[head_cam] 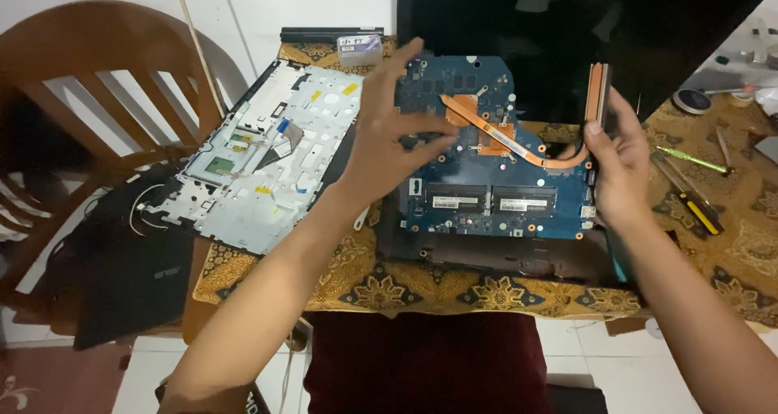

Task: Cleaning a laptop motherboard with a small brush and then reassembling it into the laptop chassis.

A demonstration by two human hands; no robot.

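Right grip (617, 164) pinches copper heat pipe (519, 142) over blue motherboard (494, 195); left grip (389, 118) spread apart beside it

— How many boards on the counter (754, 256)?
— One blue motherboard (494, 179), carrying one copper heat pipe (519, 147) and two memory sticks (458, 198).
— Anything else?
— One grey keyboard frame (267, 163) at the left edge, two screwdrivers (689, 195) at the right edge, one wooden chair (89, 66).
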